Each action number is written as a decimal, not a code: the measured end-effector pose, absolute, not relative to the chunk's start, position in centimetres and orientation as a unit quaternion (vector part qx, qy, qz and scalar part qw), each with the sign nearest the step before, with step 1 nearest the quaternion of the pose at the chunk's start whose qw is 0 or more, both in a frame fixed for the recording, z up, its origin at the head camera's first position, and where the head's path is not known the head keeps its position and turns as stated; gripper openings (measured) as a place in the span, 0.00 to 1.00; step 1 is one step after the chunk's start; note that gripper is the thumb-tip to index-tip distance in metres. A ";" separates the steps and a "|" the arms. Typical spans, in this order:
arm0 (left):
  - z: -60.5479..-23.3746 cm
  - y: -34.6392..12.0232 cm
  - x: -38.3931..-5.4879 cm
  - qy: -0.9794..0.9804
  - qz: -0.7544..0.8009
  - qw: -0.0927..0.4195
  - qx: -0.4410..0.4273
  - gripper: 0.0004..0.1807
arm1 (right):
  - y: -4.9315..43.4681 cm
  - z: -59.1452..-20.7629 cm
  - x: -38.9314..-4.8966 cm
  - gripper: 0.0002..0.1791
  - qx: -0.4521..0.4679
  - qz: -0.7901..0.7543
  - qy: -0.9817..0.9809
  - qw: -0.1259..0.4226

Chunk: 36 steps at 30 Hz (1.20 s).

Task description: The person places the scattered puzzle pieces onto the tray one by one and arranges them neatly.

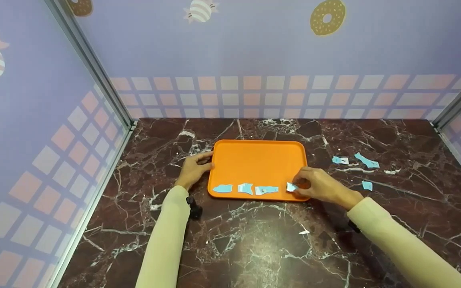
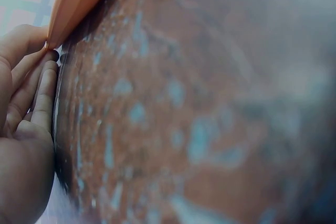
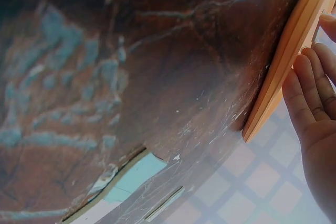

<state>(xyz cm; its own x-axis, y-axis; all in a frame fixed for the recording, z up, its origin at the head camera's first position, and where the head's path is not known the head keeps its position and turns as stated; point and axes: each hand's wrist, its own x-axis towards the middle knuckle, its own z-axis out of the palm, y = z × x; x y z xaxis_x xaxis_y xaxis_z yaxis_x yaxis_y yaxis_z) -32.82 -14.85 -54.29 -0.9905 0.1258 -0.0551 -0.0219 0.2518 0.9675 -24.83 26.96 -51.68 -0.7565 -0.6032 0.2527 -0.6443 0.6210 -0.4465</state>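
An orange tray (image 1: 260,164) lies on the marbled tabletop. My left hand (image 1: 193,170) holds its left rim, and in the left wrist view the fingers (image 2: 46,95) meet the tray's edge. My right hand (image 1: 319,185) pinches a small light-blue and white flat piece (image 1: 291,187) at the tray's front right. In the right wrist view the fingers mostly hide that piece. Left of it, along the tray's front edge, lie a pointed blue piece (image 1: 223,188), a blue-and-white piece (image 1: 245,188) and a longer piece (image 1: 267,190).
Right of the tray, a blue-and-white piece (image 1: 340,160), a slanted long piece (image 1: 367,161) and a small blue piece (image 1: 367,185) lie on the marbled tabletop (image 1: 254,248). Patterned panels (image 1: 230,52) stand behind and at both sides.
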 end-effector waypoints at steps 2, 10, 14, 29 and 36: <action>-54.3 -14.8 -32.8 0.789 0.610 0.059 0.034 0.26 | 26.9 -51.7 -24.8 0.10 0.343 0.263 -0.901 0.031; -54.4 -14.8 -32.9 0.790 0.609 0.056 0.038 0.26 | 26.8 -52.0 -24.8 0.10 0.344 0.260 -0.902 0.013; -54.4 -14.8 -32.8 0.791 0.608 0.057 0.039 0.26 | 26.8 -52.1 -24.8 0.10 0.351 0.256 -0.901 0.017; -54.4 -14.8 -32.9 0.792 0.607 0.057 0.035 0.26 | 26.9 -52.0 -24.9 0.10 0.355 0.263 -0.897 0.006; -54.4 -14.8 -32.9 0.795 0.603 0.055 0.035 0.26 | 27.2 -51.6 -24.9 0.12 0.340 0.268 -0.901 0.003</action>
